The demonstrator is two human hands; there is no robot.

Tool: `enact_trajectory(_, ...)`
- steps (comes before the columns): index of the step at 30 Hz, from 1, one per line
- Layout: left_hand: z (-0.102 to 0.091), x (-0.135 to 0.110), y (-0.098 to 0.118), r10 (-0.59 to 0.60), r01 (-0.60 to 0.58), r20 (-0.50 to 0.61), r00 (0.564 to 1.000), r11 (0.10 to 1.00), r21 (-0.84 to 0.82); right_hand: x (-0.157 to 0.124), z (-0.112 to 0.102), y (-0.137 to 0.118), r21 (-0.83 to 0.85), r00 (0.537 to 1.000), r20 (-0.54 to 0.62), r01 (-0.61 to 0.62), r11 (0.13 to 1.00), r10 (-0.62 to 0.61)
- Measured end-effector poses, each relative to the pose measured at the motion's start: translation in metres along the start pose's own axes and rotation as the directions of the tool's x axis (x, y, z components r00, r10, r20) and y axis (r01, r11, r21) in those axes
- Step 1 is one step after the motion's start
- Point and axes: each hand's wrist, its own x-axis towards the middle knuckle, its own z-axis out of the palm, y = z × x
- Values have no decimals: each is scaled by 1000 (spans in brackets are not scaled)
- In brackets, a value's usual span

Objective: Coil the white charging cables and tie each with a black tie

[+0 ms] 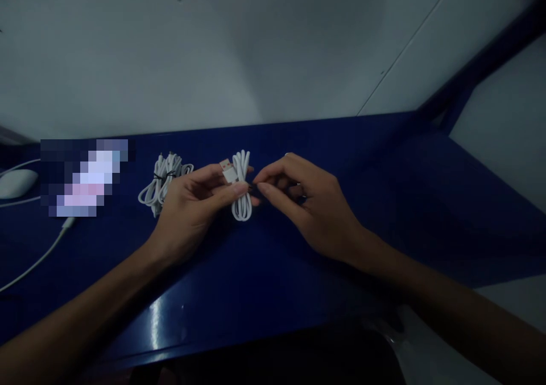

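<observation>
A white USB cable [242, 208], folded into a narrow bundle, is pinched upright in my left hand [191, 206]. The thumb presses across the middle of its loops, and the USB plug sticks up at the left. At the right side of the bundle, my right hand [311, 200] closes thumb and index finger on the end of a thin black tie [252, 186]. Most of that tie is hidden behind the left thumb and the loops. Behind my left wrist lie more bundled white cables [153, 190], bound with black ties and partly covered by the hand.
The blue table [264, 282] meets a pale wall [191, 61] along its back edge. At the left lie a blurred-out, lit phone-like object [91, 177] with a white cable [51, 254] attached, and a white mouse-shaped object [17, 183]. A dark blue frame [464, 92] rises at the right.
</observation>
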Motion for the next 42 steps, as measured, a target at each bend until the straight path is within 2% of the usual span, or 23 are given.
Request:
enact_trajectory(8,0,-1,-2,-77,82,64,995,994,-72,-1,-1,0,6,988,-16,153,988,-153)
enact_trajectory(16,-3,0,-2,-119,129,103,987,987,-92,-2,0,4,-211,961,-36,263,942,-276)
enact_trajectory(23,0,0,-1,-84,85,25,996,994,-75,-4,7,3,-318,969,-71,202,926,-235)
enact_trajectory(28,3,-1,3,-67,67,5,998,997,-47,-3,9,3,-367,956,-95,226,903,-278)
enact_trajectory(35,0,-1,0,-88,90,21,996,991,-97,-2,4,9,-331,956,-67,248,910,-285)
enact_trajectory(42,0,0,-2,-150,161,80,985,974,-159,-2,3,10,-277,964,-62,232,932,-259)
